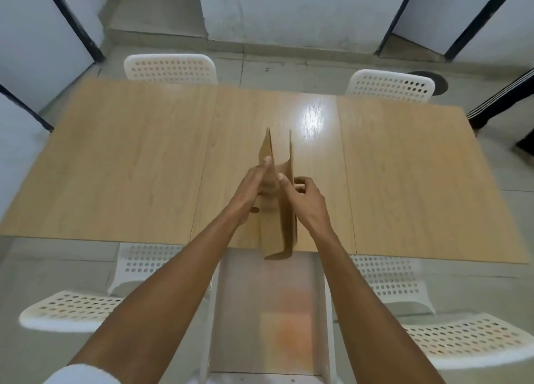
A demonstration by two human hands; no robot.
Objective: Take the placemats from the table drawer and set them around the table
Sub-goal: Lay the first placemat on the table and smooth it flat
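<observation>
Tan placemats (281,210) stand on edge above the near middle of the wooden table (130,167), fanned apart at the top. My left hand (251,190) grips the left mat, fingers flat against its side. My right hand (303,198) holds the right mat, thumb between the sheets. Below them, the white table drawer (265,311) is pulled open toward me, with an orange blur on its floor.
White perforated chairs stand at the far left (170,68), far right (390,86), near left (86,300) and near right (433,326). A person's dark trouser leg with white stripes (502,100) is at the right edge. Grey partitions stand behind.
</observation>
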